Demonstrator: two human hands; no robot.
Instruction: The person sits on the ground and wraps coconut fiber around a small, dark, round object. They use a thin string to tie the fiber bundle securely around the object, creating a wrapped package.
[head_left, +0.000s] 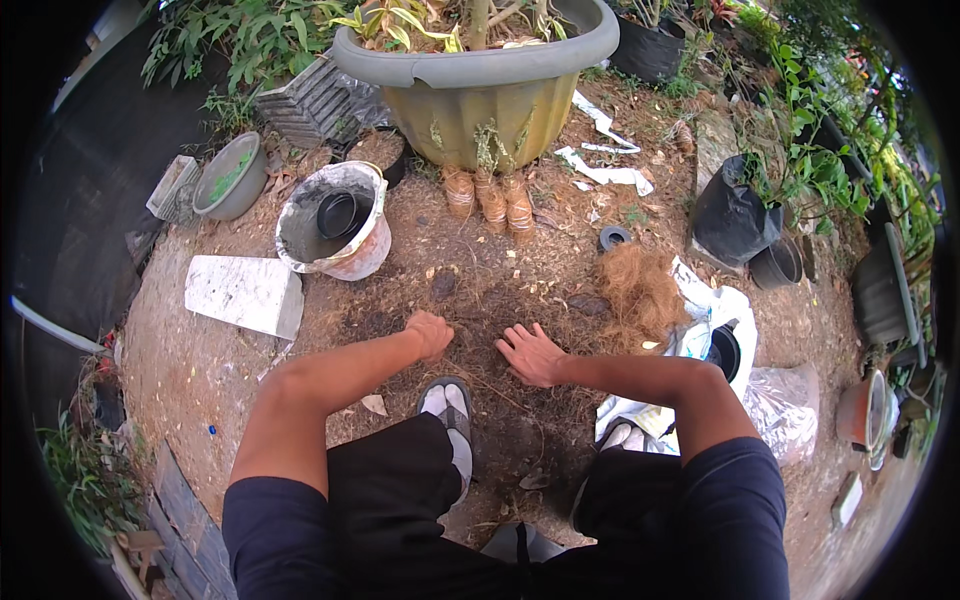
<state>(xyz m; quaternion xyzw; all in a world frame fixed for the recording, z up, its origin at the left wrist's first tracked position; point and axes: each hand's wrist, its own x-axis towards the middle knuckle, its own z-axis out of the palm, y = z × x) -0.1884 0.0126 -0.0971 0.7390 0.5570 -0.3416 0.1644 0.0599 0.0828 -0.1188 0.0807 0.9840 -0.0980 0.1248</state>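
My left hand is low over the dark, fibre-strewn soil, its fingers curled. Whether anything lies inside them is hidden. To its right, my right hand has its fingers spread over loose brown fibres, with nothing seen in its grasp. A heap of brown coconut fibre lies beyond the right hand, beside a white plastic sack. Several fibre-wrapped, string-bound bundles with wilted plant tops lean against a large planter.
On the left stand a crusted bucket holding a black pot, a white block and a grey basin. A clear plastic bag and a black grow bag are at right. White strips lie near the planter.
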